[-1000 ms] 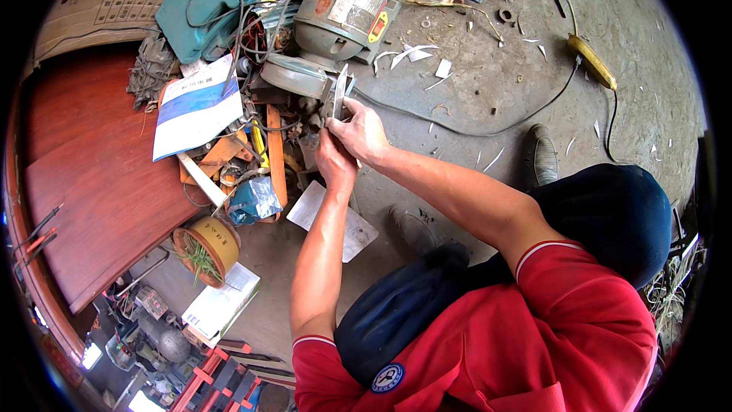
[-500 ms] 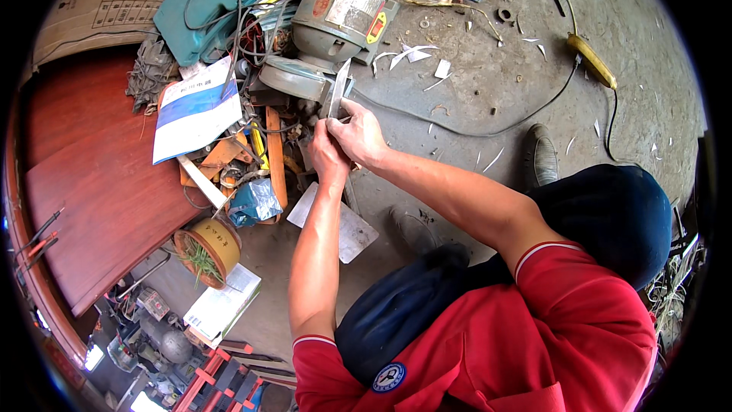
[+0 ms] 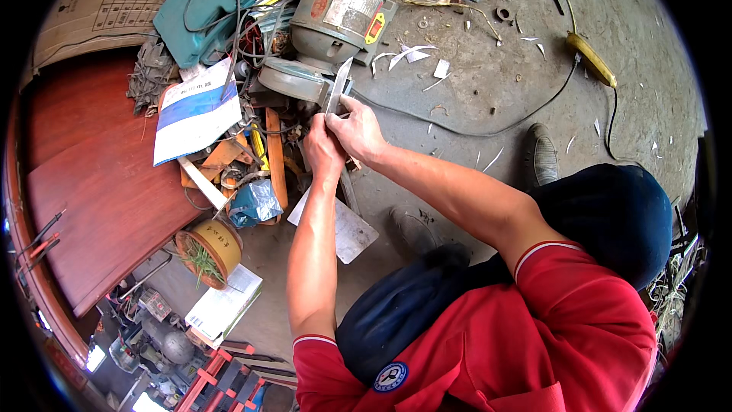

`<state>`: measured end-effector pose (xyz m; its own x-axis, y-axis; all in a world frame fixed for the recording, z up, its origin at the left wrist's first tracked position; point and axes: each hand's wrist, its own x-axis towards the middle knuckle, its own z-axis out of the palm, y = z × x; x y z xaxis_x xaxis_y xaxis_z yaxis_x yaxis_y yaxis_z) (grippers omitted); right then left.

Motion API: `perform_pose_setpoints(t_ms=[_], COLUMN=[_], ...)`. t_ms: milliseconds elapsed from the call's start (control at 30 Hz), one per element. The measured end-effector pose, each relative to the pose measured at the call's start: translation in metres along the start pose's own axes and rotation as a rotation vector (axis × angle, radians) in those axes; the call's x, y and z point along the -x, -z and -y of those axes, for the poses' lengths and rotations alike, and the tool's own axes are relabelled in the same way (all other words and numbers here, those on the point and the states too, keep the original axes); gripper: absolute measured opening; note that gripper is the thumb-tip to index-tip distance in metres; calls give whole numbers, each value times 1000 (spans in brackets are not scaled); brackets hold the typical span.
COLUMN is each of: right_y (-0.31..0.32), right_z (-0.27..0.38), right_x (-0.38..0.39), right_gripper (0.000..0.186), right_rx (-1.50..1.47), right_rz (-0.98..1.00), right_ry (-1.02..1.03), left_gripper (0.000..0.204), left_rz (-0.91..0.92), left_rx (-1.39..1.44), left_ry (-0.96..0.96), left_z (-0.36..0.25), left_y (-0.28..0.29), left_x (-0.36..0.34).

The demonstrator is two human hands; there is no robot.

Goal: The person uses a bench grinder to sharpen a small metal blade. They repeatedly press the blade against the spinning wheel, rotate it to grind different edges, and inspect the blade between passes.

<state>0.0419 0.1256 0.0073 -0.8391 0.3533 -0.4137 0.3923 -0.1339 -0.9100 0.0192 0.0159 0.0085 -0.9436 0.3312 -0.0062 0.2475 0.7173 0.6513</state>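
Both my hands grip a narrow, pointed metal blade, which looks like a knife blade. Its tip slants up and away, beside the wheel guard of a grey-green bench grinder. My left hand is closed around the near end, and most of its fingers are hidden. From the right, my right hand pinches the blade with thumb and fingers, just above the left. Whether the blade touches the grinding wheel cannot be made out.
Left of the grinder lie a teal plastic case, a blue-and-white booklet and jumbled tools. A reddish wooden board fills the left side. A yellow power strip and cable cross the floor, among paper scraps. A potted plant stands nearer.
My left hand has shifted slightly left and away from me, and the blade has tilted a little to the right at its tip. Both hands keep their grip.
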Motion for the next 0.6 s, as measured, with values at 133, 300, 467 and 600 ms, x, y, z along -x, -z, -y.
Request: perform_pose_setpoints(t_ms=[133,300,467,600], right_y=[-1,1,2,1], right_z=[-3,4,6,3], right_x=[-2,0,0,1], right_gripper=[37,39,38,35], right_rx=[-7,-95,-80,-37], right_rz=[-9,23,18,12], right_ry=[6,-50,-57,-17], left_gripper=[19,18,17,16], left_rz=[20,34,35,0], left_rx=[8,-16,27,40], left_ry=[17,9,10,-8], left_z=[2,3,2,4], left_y=[1,3,3,2], left_x=[-3,-6,-7,-4])
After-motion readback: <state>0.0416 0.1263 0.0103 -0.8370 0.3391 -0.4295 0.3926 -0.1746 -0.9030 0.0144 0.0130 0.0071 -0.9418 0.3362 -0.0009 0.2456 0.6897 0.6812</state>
